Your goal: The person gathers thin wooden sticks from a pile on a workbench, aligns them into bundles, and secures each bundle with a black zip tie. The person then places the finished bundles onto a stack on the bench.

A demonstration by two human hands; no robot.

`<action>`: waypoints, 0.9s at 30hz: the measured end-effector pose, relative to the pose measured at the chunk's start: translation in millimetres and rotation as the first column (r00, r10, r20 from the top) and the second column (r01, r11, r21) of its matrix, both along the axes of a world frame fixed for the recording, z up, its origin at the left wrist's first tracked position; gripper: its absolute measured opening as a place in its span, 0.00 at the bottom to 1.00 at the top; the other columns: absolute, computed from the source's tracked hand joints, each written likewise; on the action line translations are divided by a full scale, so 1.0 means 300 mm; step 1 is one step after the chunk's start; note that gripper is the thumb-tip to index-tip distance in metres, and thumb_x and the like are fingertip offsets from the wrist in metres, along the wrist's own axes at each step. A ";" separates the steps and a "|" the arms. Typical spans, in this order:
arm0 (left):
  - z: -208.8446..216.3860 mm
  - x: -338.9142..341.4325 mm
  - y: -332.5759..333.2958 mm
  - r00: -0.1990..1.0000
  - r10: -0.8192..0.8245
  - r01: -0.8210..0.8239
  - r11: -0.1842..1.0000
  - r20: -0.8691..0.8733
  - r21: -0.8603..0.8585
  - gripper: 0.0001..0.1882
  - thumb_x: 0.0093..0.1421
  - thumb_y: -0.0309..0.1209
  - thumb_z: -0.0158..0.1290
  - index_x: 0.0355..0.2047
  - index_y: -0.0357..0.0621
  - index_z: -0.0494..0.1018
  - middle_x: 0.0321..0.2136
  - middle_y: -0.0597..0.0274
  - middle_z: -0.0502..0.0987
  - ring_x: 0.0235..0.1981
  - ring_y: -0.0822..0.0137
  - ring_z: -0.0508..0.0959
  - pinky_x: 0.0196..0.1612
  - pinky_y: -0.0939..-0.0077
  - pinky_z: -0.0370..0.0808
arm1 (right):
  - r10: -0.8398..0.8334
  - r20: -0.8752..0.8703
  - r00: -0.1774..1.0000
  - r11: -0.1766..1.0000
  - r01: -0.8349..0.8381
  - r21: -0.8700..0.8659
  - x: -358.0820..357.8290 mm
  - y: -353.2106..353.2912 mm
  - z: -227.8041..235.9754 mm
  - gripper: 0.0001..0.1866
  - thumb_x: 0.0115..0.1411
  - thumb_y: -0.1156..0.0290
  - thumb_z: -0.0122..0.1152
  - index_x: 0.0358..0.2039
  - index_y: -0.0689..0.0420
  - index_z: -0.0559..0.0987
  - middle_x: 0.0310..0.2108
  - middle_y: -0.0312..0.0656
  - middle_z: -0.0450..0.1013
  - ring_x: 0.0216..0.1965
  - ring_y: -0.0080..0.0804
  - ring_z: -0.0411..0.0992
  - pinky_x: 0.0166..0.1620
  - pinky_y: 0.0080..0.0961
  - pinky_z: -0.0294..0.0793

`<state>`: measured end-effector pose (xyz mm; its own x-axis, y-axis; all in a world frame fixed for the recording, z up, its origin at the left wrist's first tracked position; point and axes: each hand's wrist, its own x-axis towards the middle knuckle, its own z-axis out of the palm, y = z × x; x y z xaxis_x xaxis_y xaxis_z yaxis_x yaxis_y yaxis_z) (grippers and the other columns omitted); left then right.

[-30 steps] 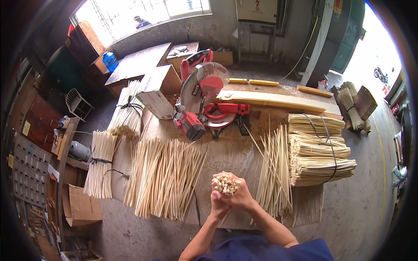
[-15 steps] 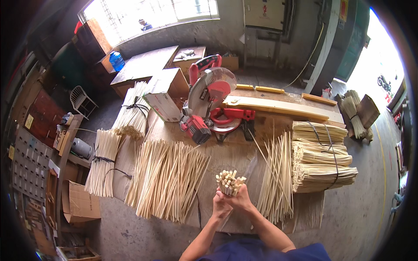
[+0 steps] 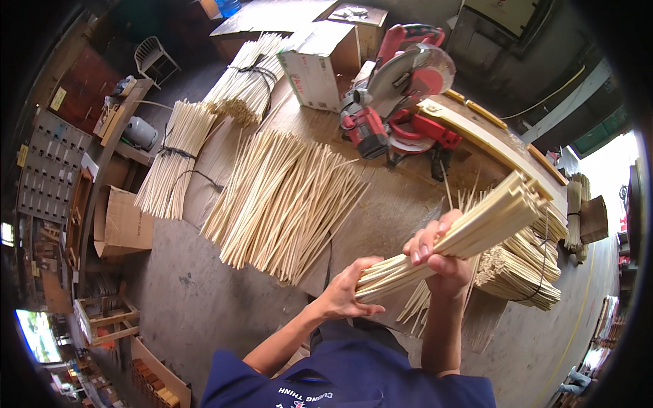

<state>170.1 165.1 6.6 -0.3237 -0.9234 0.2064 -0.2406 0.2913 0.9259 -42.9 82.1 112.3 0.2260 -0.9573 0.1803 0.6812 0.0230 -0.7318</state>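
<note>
Head view: two bare hands and one bundle of pale sticks (image 3: pixel 496 221), clock positions being reckoned from that bundle. Nearest, the left hand (image 3: pixel 343 292) cupped the lower end, thumb and fingers standing on either side of it; whether they pressed could not be told. The right hand (image 3: pixel 439 255) was wrapped about the middle, fingers curled round the sticks, apparently bearing most of the load. Hands spaced in this way probably steadied a long, loose bunch and kept its rods together. The bundle was held above the worktable (image 3: pixel 394 197), tilted, its upper end pointing to two o'clock. It was cream to straw in colour, composed of many slender, straight rods packed nearly parallel, with slightly uneven tips at the upper end.

Beyond it, loose sticks (image 3: pixel 415 309), partly hidden, showed at between six and seven o'clock. A spread pile (image 3: pixel 286 204) lay at between nine and ten, its rods roughly aligned, presumably against tangling. At between three and four was a tied stack (image 3: pixel 510 272), the tying likely preventing spread. Farther off, at twelve, stood a red-and-grey mitre saw (image 3: pixel 408 88), and at eleven a cardboard box (image 3: pixel 309 75), both set back, perhaps to free the near surface for the sticks
</note>
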 end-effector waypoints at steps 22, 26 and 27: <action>-0.238 0.742 -0.143 0.545 0.379 -0.700 0.697 0.748 0.158 0.40 0.54 0.29 0.68 0.68 0.38 0.68 0.54 0.35 0.80 0.57 0.34 0.81 0.59 0.40 0.77 | -0.321 -0.610 0.725 0.775 0.571 0.271 1.191 -0.416 -0.726 0.52 0.58 0.70 0.81 0.78 0.64 0.60 0.66 0.55 0.73 0.64 0.48 0.75 0.68 0.40 0.75; -0.288 0.753 -0.157 0.333 0.409 -0.643 0.758 0.850 -0.113 0.51 0.54 0.37 0.74 0.75 0.39 0.62 0.71 0.34 0.64 0.77 0.32 0.59 0.73 0.29 0.61 | -0.099 -0.966 0.238 0.823 0.565 0.055 1.268 -0.386 -0.769 0.58 0.65 0.54 0.74 0.83 0.65 0.51 0.80 0.64 0.53 0.81 0.62 0.51 0.81 0.53 0.52; -0.304 0.751 -0.174 0.370 0.364 -0.605 0.793 0.855 -0.075 0.59 0.56 0.45 0.75 0.80 0.41 0.55 0.78 0.35 0.49 0.80 0.29 0.45 0.77 0.22 0.45 | -0.082 -0.982 0.169 0.846 0.533 0.021 1.263 -0.390 -0.796 0.59 0.66 0.51 0.73 0.83 0.65 0.49 0.82 0.63 0.50 0.82 0.62 0.48 0.82 0.54 0.49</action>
